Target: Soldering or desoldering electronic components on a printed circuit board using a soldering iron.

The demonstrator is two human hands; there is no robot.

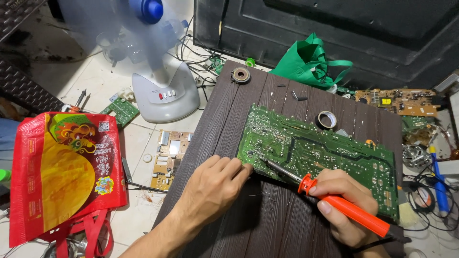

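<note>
Lying at the far left on the tiled floor is a red and yellow shopping bag [64, 177], with small circuit boards [169, 157] scattered beside it and a white standing fan [165, 91] behind them. Next comes the dark wood-grain worktop [224, 110]. The left hand [213, 186] rests on it with its grip narrow, fingertips [245, 167] pressed to the near left corner of a large green circuit board [315, 153] that lies flat across the worktop's middle. The right hand [342, 200] has its grip closed around the orange handle of a soldering iron [334, 198], whose metal tip touches the board just beside the left fingertips. Farther back on the worktop sit a small roll of tape [327, 119] and a round metal part [241, 75]. Behind the worktop's far edge lies a green cloth bag [311, 62], and to the right a brown circuit board [399, 101] and a blue-handled tool [439, 184].
</note>
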